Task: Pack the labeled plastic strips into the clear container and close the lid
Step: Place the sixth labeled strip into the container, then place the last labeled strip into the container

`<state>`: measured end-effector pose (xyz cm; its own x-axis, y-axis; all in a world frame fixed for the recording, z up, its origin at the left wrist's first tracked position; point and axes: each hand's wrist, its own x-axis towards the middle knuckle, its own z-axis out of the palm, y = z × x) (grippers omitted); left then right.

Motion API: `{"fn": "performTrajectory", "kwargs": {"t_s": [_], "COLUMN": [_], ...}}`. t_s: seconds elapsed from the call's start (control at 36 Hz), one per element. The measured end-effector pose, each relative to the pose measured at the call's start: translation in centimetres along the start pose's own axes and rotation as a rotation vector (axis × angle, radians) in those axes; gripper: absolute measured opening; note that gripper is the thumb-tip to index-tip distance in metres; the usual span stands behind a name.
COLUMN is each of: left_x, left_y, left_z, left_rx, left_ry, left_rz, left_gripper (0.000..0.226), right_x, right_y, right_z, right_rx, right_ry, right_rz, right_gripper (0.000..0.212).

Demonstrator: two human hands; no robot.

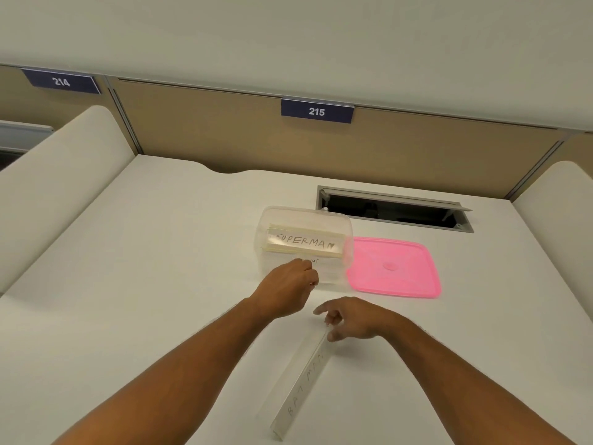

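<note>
Nearest the camera, at the bottom middle of the frame, a long clear strip (296,387) lies flat on the white desk (128,284), running diagonally up toward the centre, with "BATMAN" handwritten along it. The right hand (349,317) hovers at its upper end, fingers loosely curled and a bit apart, fingertips right at the strip's tip, though whether they actually touch it is hard to tell. It hasn't got a grip on anything.

Just above and left of that, near the centre of the frame, the left hand (288,287) reaches to the front wall of the clear container (272,220). Its fingers are bunched together and seem to be pinching a small strip with some writing peeking above the knuckles, too hidden to read.

The container sits upright, lid off. Inside it, a stack of strips (305,240) leans across the middle, the front one reading "SUPERMAN".

The pink lid (394,268) lies flat on the desk just right of the container, its left edge touching or nearly touching the container.

Further up, right of centre, there's a rectangular cable slot (394,208) cut into the desk. Behind that, a tan divider panel carries a blue tag (317,110) reading "215", and another tag (61,81) at upper left reads "214".
</note>
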<state>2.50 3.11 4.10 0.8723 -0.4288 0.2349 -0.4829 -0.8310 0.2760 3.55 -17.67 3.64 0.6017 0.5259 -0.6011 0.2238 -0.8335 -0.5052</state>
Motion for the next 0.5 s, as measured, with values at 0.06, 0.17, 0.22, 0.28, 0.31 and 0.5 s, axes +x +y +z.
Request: {"fn": "performTrajectory", "kwargs": {"t_s": [0.06,0.17,0.22,0.28,0.31,0.5], "left_x": [-0.3,-0.7,-0.7,-0.8,-0.9,-0.8], "left_y": [0.1,0.2,0.2,0.1,0.1,-0.3], "left_z": [0.1,0.2,0.2,0.3,0.3,0.0], "left_rx": [-0.021,-0.063,-0.082,-0.093,-0.098,-0.205], "left_ry": [-0.022,-0.074,-0.114,-0.153,-0.168,-0.259], "left_rz": [-0.009,-0.037,-0.067,-0.091,-0.103,-0.197], "left_gripper": [0.012,0.015,0.017,0.018,0.018,0.022], "right_x": [0.0,0.0,-0.1,-0.2,-0.2,-1.3], "right_y": [0.4,0.7,0.7,0.8,0.8,0.1], "right_z": [0.5,1.3,1.6,1.9,1.9,0.3], "right_rx": [0.017,0.080,0.134,0.217,0.254,0.404], "right_ry": [-0.010,0.024,0.044,0.075,0.090,0.142], "right_rz": [0.007,-0.014,-0.024,-0.030,-0.034,-0.049], "right_gripper": [0.065,0.061,0.054,0.044,0.039,0.021]}}
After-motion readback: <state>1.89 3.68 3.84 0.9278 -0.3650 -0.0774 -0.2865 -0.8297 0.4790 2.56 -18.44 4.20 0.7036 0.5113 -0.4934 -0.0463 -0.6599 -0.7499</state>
